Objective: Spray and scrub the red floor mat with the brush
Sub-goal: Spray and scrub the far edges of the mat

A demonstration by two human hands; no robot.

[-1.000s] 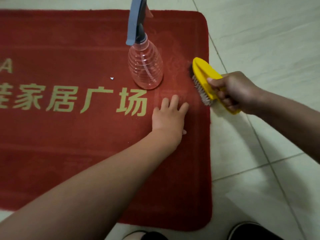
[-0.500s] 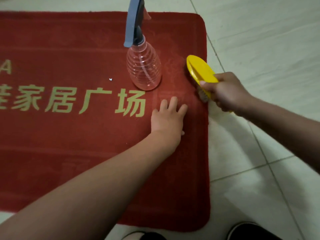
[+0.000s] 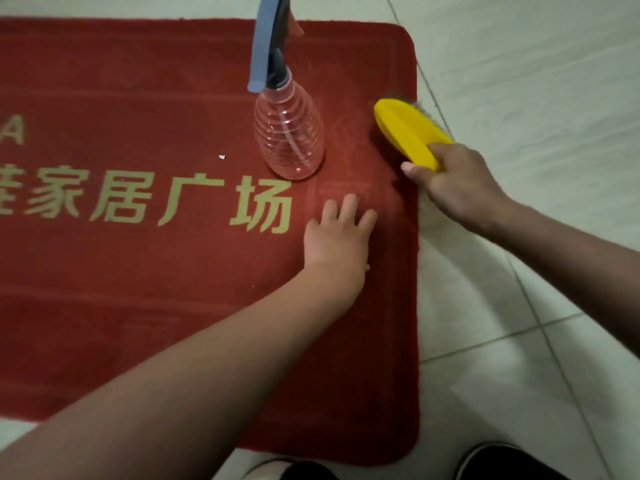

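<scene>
Mat [image 3: 138, 306] lies flat on the tiled floor [image 3: 536, 81]. A patch near its right edge looks paler, possibly wet, so spraying is judged done there. Bottle [image 3: 289, 133] stands upright on the mat, untouched. Brush [image 3: 408, 133] sits bristles-down at the mat's right edge. Right hand [image 3: 457, 181] grips its handle, fingers curled round. Left hand [image 3: 337, 237] presses flat on the mat, fingers straight and spread. Scrubbing is judged under way at this edge only; the lettered bulk shows no work. A white speck [image 3: 222, 156] lies unswept

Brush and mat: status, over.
Left hand flat on red mat. Right hand grips yellow brush at its right edge. Spray bottle upright left of brush, apart.
</scene>
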